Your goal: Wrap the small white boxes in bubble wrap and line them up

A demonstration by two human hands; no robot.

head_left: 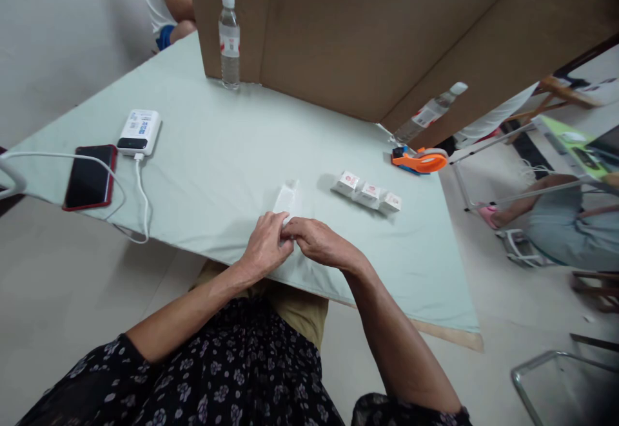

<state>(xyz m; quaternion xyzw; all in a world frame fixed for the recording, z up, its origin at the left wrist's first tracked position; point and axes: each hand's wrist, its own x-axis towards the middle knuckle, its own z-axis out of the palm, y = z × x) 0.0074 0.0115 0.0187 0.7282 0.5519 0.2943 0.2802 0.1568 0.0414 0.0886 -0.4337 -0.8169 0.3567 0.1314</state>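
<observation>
A small white packet [287, 198] with a clear, shiny surface lies at the table's near middle, and both hands close round its near end. My left hand [267, 243] has its fingers bent against the packet's left side. From the right, my right hand [313, 239] curls over the same end, its fingertips meeting those of my left hand. The fingers cover the packet's near part. To the right sit several small white boxes [370, 193] in a slanting row, apart from the hands.
A white power bank [139, 132] and a dark phone [89, 177] lie at the left with cables. Bottles [229, 46] [429, 114] stand by the cardboard partition [329, 33]. An orange tape dispenser [420, 160] is at the right. Other people sit beyond the table.
</observation>
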